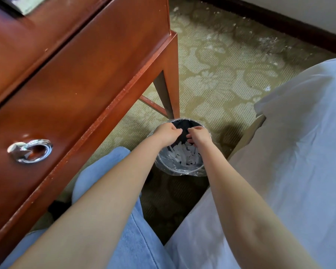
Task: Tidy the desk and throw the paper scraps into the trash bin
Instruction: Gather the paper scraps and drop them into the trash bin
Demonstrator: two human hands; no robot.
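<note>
Grip unclear, left hand (167, 133), right hand (199, 135) over bin (183, 172) (white scraps (182, 154))

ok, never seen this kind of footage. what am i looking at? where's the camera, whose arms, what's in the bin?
There is no robot here. The single picture comes from a wide-angle camera worn on a person's head, looking down along their bare arms.

The left hand and the right hand are close together over the mouth of a small round trash bin with a clear liner, which stands on the patterned carpet. White paper scraps lie inside it. Both hands have their fingers curled downward, so I cannot tell whether they hold any scraps.

On the left is the reddish wooden desk, with a metal ring pull on its drawer. White bedding fills the right side, and the person's blue jeans show at the bottom.
</note>
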